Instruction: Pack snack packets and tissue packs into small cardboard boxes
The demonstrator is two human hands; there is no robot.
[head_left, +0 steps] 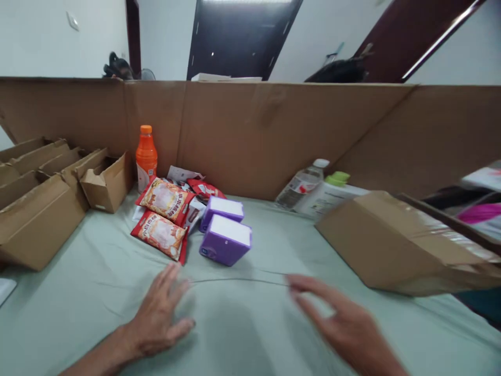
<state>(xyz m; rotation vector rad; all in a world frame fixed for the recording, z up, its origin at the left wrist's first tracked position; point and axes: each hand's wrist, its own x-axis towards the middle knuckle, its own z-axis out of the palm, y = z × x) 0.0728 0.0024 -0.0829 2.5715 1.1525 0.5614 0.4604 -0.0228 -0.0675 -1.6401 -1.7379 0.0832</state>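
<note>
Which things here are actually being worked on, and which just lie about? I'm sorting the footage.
In hand: left hand and right hand, both open and empty over the green cloth; nearest are the purple boxes.

Lying about: snack packets, orange bottle, taped carton, empty cartons.

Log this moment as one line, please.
left hand: open, flat on cloth | right hand: open, over cloth, blurred | nearest: purple box, snack bags | sealed carton to right

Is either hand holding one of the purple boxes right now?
No. The left hand and right hand are both open and empty over the green cloth, short of the purple boxes.
</note>
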